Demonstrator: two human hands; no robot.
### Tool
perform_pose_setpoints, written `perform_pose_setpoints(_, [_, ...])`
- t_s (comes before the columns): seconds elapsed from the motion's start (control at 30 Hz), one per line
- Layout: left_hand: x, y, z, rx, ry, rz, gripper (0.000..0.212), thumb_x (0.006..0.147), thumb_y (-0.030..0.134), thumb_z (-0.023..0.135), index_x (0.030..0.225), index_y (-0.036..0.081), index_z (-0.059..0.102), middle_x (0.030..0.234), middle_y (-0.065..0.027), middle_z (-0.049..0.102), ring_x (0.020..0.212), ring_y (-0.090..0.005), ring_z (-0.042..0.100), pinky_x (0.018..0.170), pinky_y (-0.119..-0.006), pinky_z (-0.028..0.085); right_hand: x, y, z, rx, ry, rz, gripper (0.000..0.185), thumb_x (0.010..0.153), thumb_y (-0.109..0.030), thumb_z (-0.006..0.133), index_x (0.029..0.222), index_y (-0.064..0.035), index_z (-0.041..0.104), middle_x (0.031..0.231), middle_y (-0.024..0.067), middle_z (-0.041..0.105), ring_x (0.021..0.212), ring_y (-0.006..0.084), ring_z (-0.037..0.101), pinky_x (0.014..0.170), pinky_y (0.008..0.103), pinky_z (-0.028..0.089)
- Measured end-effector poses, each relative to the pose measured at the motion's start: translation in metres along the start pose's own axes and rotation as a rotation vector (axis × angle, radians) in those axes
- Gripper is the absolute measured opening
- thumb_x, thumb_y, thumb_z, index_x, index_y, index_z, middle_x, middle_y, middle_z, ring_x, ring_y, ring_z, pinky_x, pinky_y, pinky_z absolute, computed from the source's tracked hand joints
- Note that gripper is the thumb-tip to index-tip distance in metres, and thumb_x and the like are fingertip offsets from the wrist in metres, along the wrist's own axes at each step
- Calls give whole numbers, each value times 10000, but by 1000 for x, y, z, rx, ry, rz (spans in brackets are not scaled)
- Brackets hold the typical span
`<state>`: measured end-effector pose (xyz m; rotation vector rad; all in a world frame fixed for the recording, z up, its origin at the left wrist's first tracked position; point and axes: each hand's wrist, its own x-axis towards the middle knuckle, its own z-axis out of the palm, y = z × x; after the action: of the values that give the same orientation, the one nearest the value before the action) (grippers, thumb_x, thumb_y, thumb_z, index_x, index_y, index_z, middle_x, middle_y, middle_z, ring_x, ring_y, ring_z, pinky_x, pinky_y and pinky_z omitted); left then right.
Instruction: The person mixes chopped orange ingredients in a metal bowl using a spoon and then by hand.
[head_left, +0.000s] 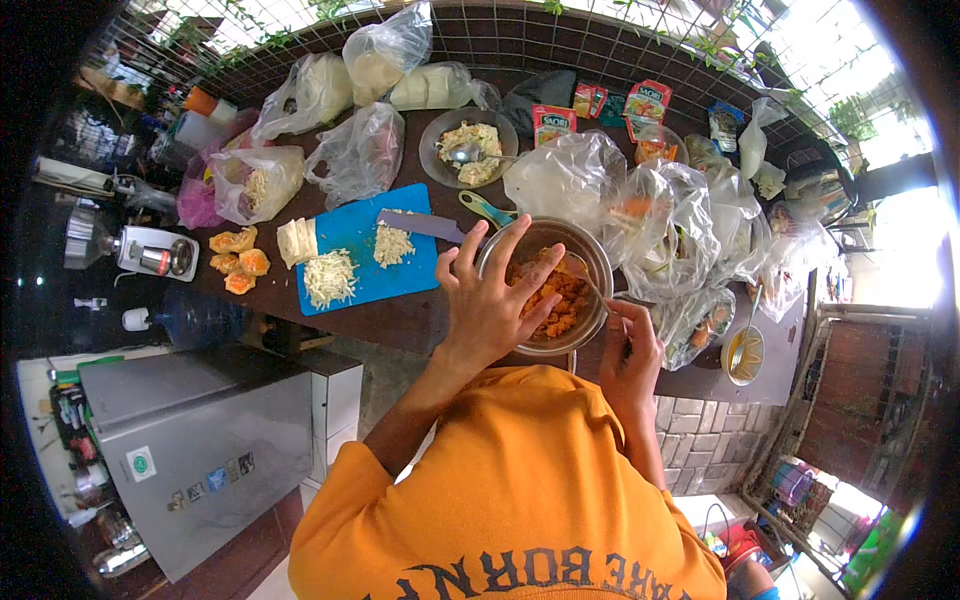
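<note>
In front of me a metal bowl (598, 259) holds an orange, mashed mixture (562, 300). My left hand (487, 300) is spread over the bowl's left side with its fingers apart; whether it touches the rim is unclear. Pinched in my right hand (634, 345), at the bowl's right rim, is the handle of a metal utensil (598, 291), its head down in the mixture. To the left, a blue cutting board (364, 281) carries shredded white food (330, 279), finely chopped white bits (393, 246) and a knife with a grey-purple blade (420, 223).
White blocks (296, 241) overlap the board's left edge, near several orange-topped dumplings (253, 262). Behind stands a glass plate (436, 159) of mixed food with a spoon. Clear plastic bags (664, 225) crowd the right side, and a small bowl (742, 356) sits near the table's right end.
</note>
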<state>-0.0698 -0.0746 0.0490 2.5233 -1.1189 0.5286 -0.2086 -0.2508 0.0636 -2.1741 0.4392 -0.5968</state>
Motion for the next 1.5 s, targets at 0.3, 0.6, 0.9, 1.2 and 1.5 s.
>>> perform_pose_setpoints(0.3, [-5,2,4,24,-57,11,502,1018,630,585,1460,406,666,1721,-70,369,1496,-449,309,1135,-635,221,4,-5,4,111,56,3,114,1085,-95,597,1159,-41,663,724,120,724,592,172,678,564,350,492])
perform_pose_setpoints(0.6, [-12,-2,6,-114,-17,91,487,1022,583,600,1431,326,661,1677,7,457,1499,-412,343,1142,-613,208,7,11,8,95,29,16,111,1090,-79,573,1165,-51,650,723,132,712,558,181,622,561,350,478])
perform_pose_setpoints(0.9, [-19,0,11,-156,-108,112,523,1046,545,595,1508,301,578,1638,67,513,1524,-346,352,1149,-614,192,9,7,5,90,41,23,131,1079,-72,575,1179,-48,656,752,146,727,594,184,653,578,339,485])
perform_pose_setpoints(1.2, [-11,2,5,-214,-99,151,509,1021,552,630,1473,318,597,1605,58,541,1502,-311,375,1127,-654,214,7,9,6,111,50,42,119,1089,-84,580,1171,-52,660,722,128,708,581,137,596,564,329,459])
perform_pose_setpoints(1.5, [-10,8,6,-317,-108,162,493,980,523,687,1411,290,638,1519,48,607,1486,-286,396,1130,-655,202,8,11,6,111,45,35,108,1092,-81,583,1169,-61,656,717,122,696,556,147,562,552,331,441])
